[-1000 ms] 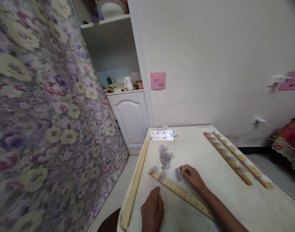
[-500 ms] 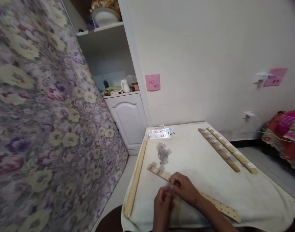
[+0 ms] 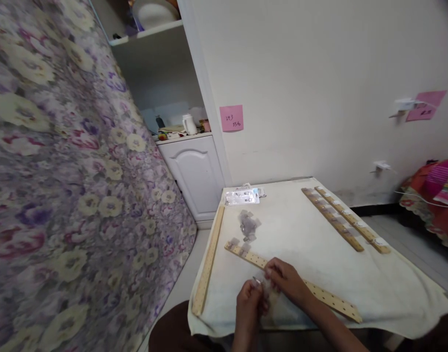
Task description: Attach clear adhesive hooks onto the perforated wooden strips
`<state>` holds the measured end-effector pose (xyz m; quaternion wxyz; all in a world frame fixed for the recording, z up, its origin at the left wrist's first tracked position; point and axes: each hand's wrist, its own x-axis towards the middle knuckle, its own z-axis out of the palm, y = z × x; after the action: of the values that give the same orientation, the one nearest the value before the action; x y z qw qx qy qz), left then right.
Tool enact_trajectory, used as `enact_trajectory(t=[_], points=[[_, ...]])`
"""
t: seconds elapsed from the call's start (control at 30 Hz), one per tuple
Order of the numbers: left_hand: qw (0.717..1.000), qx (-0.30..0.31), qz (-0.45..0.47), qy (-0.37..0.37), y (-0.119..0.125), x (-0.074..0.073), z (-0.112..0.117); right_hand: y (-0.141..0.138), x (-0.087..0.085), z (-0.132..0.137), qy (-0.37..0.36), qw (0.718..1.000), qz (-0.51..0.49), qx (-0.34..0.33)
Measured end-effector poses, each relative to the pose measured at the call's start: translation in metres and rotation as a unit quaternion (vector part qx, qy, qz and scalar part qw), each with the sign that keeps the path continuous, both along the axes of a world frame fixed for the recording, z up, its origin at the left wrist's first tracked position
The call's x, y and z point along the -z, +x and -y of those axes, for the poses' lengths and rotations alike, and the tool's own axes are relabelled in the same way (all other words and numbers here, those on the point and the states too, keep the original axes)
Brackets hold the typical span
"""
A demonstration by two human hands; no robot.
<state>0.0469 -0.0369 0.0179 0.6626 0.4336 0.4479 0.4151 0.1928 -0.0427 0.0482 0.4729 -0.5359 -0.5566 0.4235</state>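
Observation:
My left hand [image 3: 248, 298] is closed in a pinch near the front of the table. Between its fingertips is a small clear plastic piece with a shiny metal part [image 3: 258, 280]. Beside it, my right hand [image 3: 284, 277] has its fingers pinched together at the edge of that clear film. Under my right hand and forearm lies a wooden strip with rows of holes [image 3: 331, 299]. A few clear square pieces [image 3: 245, 252] sit on its far left end. Beyond that, a pile of similar clear pieces [image 3: 247, 226] rests on the cloth.
A bare wooden strip [image 3: 209, 264] lies along the table's left edge. Two strips bearing several clear or white pieces [image 3: 331, 212] lie at the right. Clear packaging [image 3: 242, 196] is at the back. A floral curtain [image 3: 99, 195] hangs left; a wall [image 3: 300, 98] stands behind.
My hands have drawn slightly apart, and the metal part now shows at my left fingertips. The whole view has shifted a little.

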Motion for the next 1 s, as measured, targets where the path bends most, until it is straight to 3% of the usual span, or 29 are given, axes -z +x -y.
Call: enact_trajectory(t=[0.13,0.43,0.8,1.0], points=[[1.0,-0.015,0.002,0.001,-0.001,0.001,0.001,-0.005,0.016,0.0,-0.09,0.993,-0.063,-0.041],[0.999,-0.031,-0.008,0.019,-0.006,0.001,-0.006,-0.013,0.022,-0.001,-0.127,0.982,-0.126,-0.062],[0.998,-0.065,-0.004,0.024,-0.005,0.005,-0.008,-0.016,0.027,-0.002,-0.143,0.976,-0.149,-0.063],[0.992,-0.051,-0.085,0.072,-0.004,0.007,-0.01,-0.011,0.032,-0.013,-0.108,0.988,-0.108,-0.017]])
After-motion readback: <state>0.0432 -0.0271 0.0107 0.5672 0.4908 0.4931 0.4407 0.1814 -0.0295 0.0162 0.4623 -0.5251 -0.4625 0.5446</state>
